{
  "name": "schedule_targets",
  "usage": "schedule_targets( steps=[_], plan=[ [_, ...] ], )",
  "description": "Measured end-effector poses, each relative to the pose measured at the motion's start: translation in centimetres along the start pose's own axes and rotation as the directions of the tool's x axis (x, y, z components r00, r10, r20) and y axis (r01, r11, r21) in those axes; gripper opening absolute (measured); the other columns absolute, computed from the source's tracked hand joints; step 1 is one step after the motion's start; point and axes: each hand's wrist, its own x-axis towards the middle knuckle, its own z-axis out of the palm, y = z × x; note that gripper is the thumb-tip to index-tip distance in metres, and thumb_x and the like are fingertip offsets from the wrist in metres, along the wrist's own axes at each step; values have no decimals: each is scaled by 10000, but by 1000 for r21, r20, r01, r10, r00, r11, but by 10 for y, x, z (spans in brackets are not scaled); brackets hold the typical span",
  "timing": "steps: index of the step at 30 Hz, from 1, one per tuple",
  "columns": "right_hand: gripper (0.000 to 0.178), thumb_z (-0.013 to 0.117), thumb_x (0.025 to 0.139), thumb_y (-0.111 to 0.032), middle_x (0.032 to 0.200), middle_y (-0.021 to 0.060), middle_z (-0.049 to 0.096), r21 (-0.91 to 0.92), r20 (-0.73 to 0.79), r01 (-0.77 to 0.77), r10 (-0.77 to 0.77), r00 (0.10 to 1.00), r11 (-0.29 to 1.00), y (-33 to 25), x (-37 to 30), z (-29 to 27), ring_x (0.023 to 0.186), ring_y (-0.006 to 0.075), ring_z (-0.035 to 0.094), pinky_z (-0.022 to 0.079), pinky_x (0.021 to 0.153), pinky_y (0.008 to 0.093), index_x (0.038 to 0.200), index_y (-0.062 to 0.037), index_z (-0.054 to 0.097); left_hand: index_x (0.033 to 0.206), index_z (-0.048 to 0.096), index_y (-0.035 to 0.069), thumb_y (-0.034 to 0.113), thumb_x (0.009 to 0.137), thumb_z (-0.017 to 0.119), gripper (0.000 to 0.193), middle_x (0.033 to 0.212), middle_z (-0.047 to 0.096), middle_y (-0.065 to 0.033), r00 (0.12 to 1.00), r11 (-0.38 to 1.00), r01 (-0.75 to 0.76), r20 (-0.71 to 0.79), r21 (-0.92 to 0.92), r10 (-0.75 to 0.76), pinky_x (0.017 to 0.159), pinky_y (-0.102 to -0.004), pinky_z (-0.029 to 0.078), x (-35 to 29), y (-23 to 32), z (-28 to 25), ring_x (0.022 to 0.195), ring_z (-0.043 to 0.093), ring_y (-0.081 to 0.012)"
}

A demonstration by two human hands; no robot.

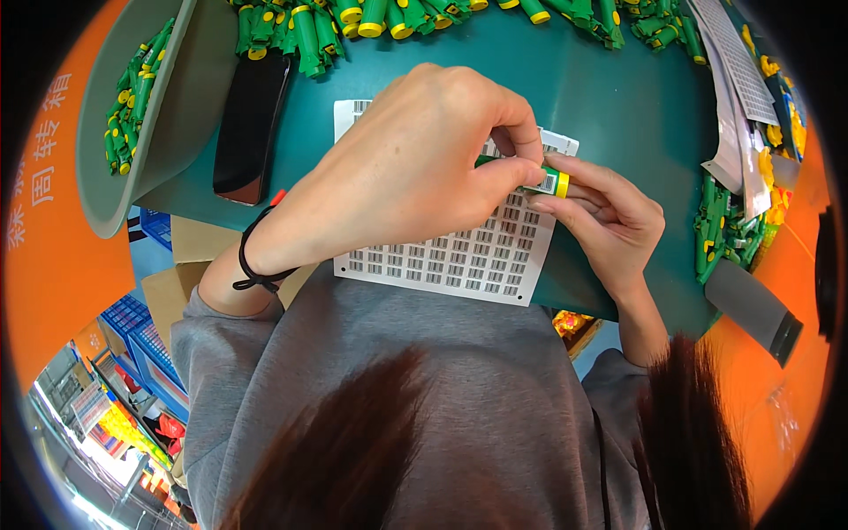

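A small green tube with a yellow end (563, 185) is held between my two hands over the sheet. A white barcode label (548, 183) shows on its side, next to the yellow band. My left hand (433, 150), with a black cord on its wrist, is closed in a pinch, its thumb and fingertips at the tube and label. My fingers hide most of the green part. From the right, my right hand (618, 216) grips the yellow end between thumb and fingers. Beneath both hands lies a white sheet of barcode labels (433, 265), partly covered by my left forearm.
Many green tubes (305, 40) are heaped along the far edge of the green table (636, 115). A grey bin (190, 97) holding more tubes stands left, beside a black phone (252, 128). Papers (729, 97), further tubes (724, 230) and a grey cylinder (751, 305) lie right.
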Motion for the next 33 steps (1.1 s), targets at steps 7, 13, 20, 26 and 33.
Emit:
schedule_targets(
  steps=[7, 13, 20, 26, 33],
  plan=[
    [376, 744, 827, 125, 1106, 190, 722, 128, -6, -70, 71, 997, 989, 0, -1, 1, 964, 220, 733, 621, 867, 313, 1193, 115, 659, 915, 692, -11, 80, 869, 759, 122, 816, 705, -63, 998, 995, 27, 52, -95, -22, 746, -273, 540, 3, -3, 3, 773, 682, -135],
    [402, 757, 819, 111, 1155, 193, 709, 185, -9, -163, 168, 986, 969, 2, -1, 4, 1026, 237, 715, 592, 903, 320, 1209, 96, 658, 1099, 618, 2, 253, 991, 683, 281, 880, 700, -40, 937, 798, 330, 277, -504, -213, 713, -245, 536, 2, -34, 17, 784, 663, -79],
    [551, 851, 733, -35, 1281, 96, 553, -184, -41, 30, -38, 998, 982, 8, 13, -6, 1057, 176, 543, 448, 922, 314, 1254, 4, 674, 988, 728, -19, 203, 984, 673, 229, 868, 725, -62, 968, 930, 147, -146, -336, -205, 725, -267, 519, -21, -19, 7, 814, 653, -106],
    [166, 783, 847, -112, 1022, 54, 647, -634, -37, -64, 52, 998, 770, 23, 25, -24, 1009, 169, 569, 420, 932, 298, 982, -33, 728, 1032, 765, 49, 240, 932, 719, 220, 954, 747, -84, 357, 605, 559, -823, 568, 442, 694, -288, 504, -83, -52, -149, 779, 670, -181],
    [115, 759, 873, -127, 885, 36, 664, -439, -98, -189, 163, 982, 878, 19, 24, -19, 936, 163, 573, 420, 901, 299, 905, -23, 722, 993, 770, 117, 148, 767, 833, 236, 984, 719, -8, 875, 895, -231, -321, 382, 363, 844, -362, 491, 0, -52, 20, 973, 624, -225]
  ],
)
